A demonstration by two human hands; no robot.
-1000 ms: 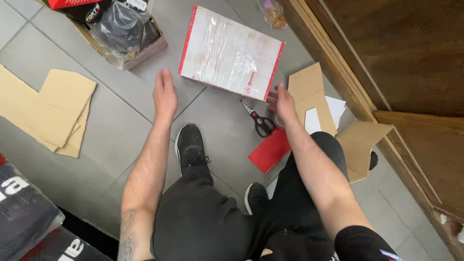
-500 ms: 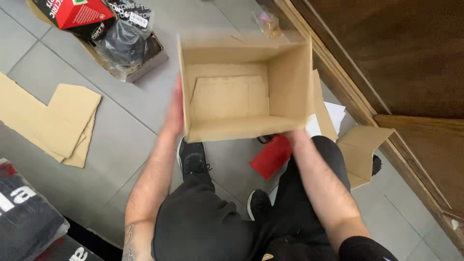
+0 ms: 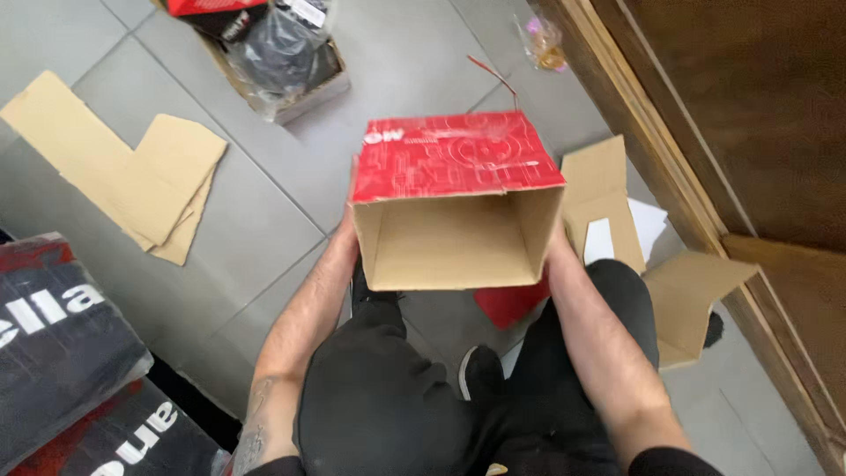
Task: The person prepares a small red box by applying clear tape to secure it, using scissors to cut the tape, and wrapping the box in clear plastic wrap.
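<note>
I hold a cardboard box (image 3: 458,207) between both hands, above my knees. Its outside is red with white print and its brown, hollow inside faces me. My left hand (image 3: 345,240) presses against the box's left wall, mostly hidden behind it. My right hand (image 3: 557,251) presses on the right wall, only its wrist side showing. A red flat piece (image 3: 511,304) lies on the floor under the box, partly hidden.
Flat brown cardboard pieces (image 3: 132,172) lie on the grey tiles at left, more cardboard scraps (image 3: 679,291) at right beside a wooden door frame (image 3: 670,176). An open carton with a black bag (image 3: 278,53) stands at the back. Black and red packages (image 3: 70,353) sit at lower left.
The box lay on the floor a second ago. I lifted it, and since then I have turned it so its red side is on top and its opening faces me.
</note>
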